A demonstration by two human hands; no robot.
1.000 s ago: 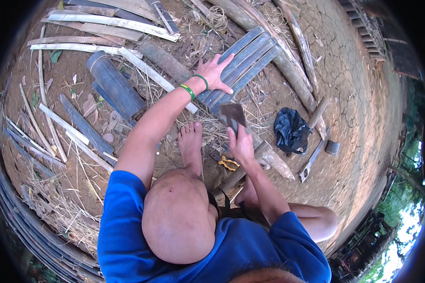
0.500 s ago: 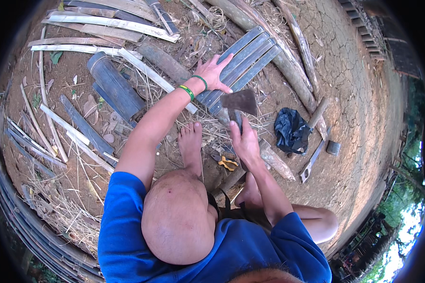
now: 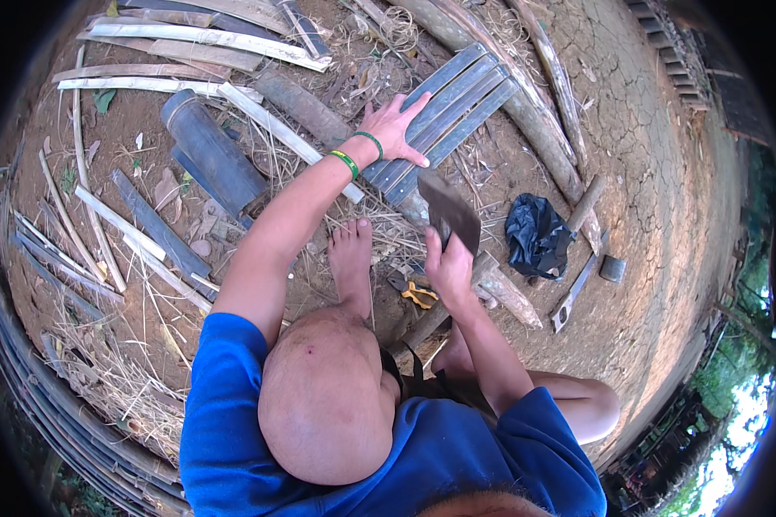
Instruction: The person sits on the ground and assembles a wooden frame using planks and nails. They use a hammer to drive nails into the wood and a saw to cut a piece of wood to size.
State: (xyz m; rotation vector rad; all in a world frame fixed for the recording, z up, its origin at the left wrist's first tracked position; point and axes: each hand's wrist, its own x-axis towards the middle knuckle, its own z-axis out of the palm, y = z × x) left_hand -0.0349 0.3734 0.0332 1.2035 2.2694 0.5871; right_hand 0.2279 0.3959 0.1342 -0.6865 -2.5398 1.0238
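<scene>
My left hand (image 3: 391, 131) lies on a small panel of dark bamboo slats (image 3: 453, 108), its fingers spread and pressing on the slats' left side. Two green bands (image 3: 345, 162) circle that wrist. My right hand (image 3: 448, 269) is closed round the handle of a hatchet (image 3: 450, 211), close to the head. The broad dark blade is raised just beyond the panel's near end, tilted toward the right. Beneath the panel's near end runs a log, partly hidden by the blade and my right hand. My bare foot (image 3: 350, 258) stands on the ground left of the hatchet.
Split bamboo strips (image 3: 207, 45) and a thick bamboo section (image 3: 211, 142) lie at left. On the right are a black plastic bag (image 3: 535, 234), a handsaw (image 3: 573, 297) and long logs (image 3: 539, 129). A yellow-handled tool (image 3: 419, 295) rests near my foot, amid straw-like shavings.
The hatchet head has turned, its blade now angled down to the right, and my right hand has twisted with it. My left hand stays spread on the slats.
</scene>
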